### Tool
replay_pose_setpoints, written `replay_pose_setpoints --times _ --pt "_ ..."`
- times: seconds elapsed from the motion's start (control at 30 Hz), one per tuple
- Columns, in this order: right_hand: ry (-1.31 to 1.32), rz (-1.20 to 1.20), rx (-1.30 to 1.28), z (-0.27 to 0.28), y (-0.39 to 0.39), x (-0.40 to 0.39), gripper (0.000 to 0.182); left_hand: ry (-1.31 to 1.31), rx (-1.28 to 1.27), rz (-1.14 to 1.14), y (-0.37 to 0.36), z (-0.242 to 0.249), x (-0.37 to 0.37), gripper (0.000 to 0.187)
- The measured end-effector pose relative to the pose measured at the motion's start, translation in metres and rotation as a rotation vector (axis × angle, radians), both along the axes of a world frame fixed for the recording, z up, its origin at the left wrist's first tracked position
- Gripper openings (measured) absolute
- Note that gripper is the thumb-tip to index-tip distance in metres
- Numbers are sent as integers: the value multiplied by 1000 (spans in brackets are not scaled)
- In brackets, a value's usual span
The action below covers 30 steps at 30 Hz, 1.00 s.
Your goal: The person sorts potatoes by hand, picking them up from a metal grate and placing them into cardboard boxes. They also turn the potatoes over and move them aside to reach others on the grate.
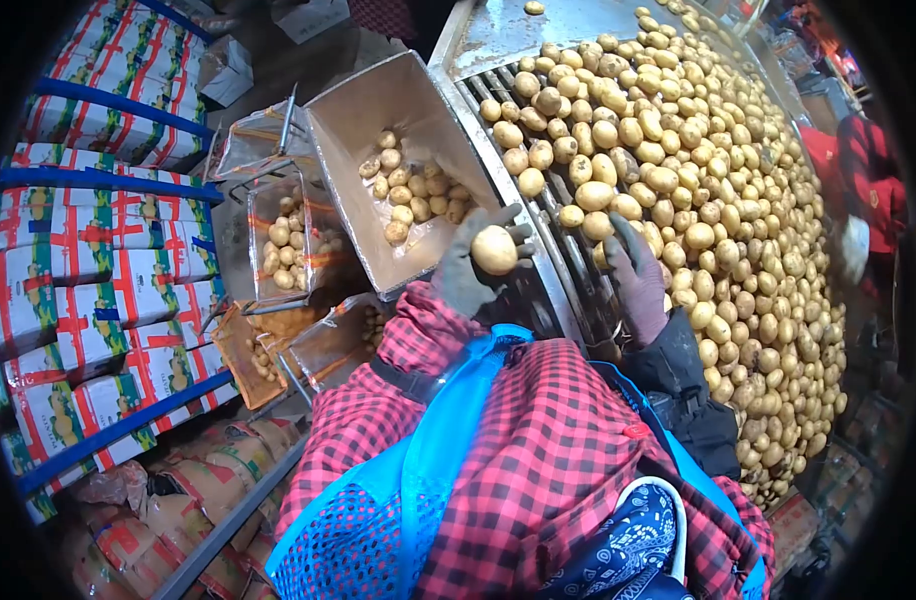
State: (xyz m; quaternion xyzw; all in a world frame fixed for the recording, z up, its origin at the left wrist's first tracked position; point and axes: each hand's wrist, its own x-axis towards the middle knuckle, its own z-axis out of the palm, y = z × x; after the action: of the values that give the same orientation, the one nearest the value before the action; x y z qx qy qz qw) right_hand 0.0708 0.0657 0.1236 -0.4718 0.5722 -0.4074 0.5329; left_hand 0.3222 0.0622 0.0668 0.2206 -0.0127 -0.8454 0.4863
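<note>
Your left hand (462, 268) holds a potato (495, 251); squeeze softly. I can't tell if your right hand (640, 292) pinches another nearby.

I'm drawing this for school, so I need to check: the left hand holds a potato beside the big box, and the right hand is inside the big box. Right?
Not quite: the right hand is at the potato pile, not inside the big box. The left hand does hold a potato beside it. The head view shows this.
</note>
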Motion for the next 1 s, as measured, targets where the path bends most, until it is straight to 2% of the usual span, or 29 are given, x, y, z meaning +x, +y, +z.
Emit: replay_pose_setpoints --times 0.07,0.1,0.13,0.2,0.23,0.37,0.43,0.47,0.53,0.6,0.67,0.7,0.77,0.87,0.9,0.97,1.0 --pt "775 113 -391 -24 -2 -15 50 19 -31 35 -6 -2 12 68" --pt "884 102 -448 -34 -3 -17 54 35 -68 65 -8 -3 17 69" --pt "885 105 -445 -43 -6 -20 54 36 -64 66 -9 -2 22 69" --pt "1263 219 -480 -56 -12 -25 59 -62 -45 100 -13 2 32 71" --pt "1292 224 -529 -60 -13 -26 62 -180 -29 116 -13 8 33 73" --pt "1295 213 -544 -69 -9 -29 59 -145 -74 133 -14 9 48 76" --pt "1273 220 -574 -72 -11 -33 57 -399 -117 71 -19 11 64 75" --pt "1276 215 -569 -72 -10 -34 57 -492 -79 78 -27 14 76 68" --pt "1230 207 -594 -73 -10 -35 55 -840 -41 193 -48 19 93 65" --pt "1220 210 -592 -70 -12 -35 54 -1676 -297 160 -87 -16 114 68" --pt "1209 223 -576 -67 -13 -34 51 -2159 -353 25 -129 -70 128 71" --pt "1212 213 -616 -65 -14 -33 50 -2264 -332 -72 -149 -91 125 70" --pt "1199 222 -622 -69 -14 -36 50 -2218 -276 -153 -176 -123 107 67" --pt "1235 227 -621 -66 -14 -35 49 -1918 -210 14 -221 -172 71 62" --pt "1233 218 -608 -63 -13 -34 49 -1701 -176 114 -236 -188 59 61" --pt "1205 213 -637 -62 -16 -33 49 -956 -31 398 -252 -218 53 58" --pt "1185 230 -620 -62 -16 -36 49 -710 31 451 -253 -227 59 56"
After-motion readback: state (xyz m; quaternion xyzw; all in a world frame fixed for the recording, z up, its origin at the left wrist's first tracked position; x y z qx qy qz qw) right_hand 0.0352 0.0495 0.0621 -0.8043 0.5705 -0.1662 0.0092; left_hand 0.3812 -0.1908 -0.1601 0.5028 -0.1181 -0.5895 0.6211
